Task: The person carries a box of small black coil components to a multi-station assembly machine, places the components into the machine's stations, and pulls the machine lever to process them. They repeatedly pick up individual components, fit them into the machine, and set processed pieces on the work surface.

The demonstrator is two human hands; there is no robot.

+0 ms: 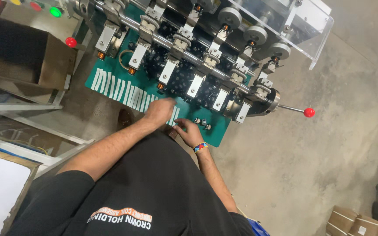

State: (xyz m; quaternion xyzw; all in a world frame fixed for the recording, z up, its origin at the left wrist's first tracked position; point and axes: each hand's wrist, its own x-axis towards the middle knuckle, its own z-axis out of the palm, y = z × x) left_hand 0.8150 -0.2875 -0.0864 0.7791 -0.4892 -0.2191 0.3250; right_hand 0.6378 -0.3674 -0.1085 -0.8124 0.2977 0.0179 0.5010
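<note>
Two hands of mine are down on the green board (206, 136) of a coil winding machine (197, 52). My left hand (160, 110) lies on the row of white strips (123, 90). Its fingers are bent over the strips at the near end of the row, but I cannot tell if it grips one. My right hand (189, 131) is just beside it, lower on the board. Its fingers are spread and loose, and they hold nothing. Three small black coil parts (201, 123) sit on the board right by my right fingertips, maybe touching. A bright woven band (200, 147) is on my right wrist. A lever with a red ball (309, 112) sticks out from the machine, well apart from my hands.
</note>
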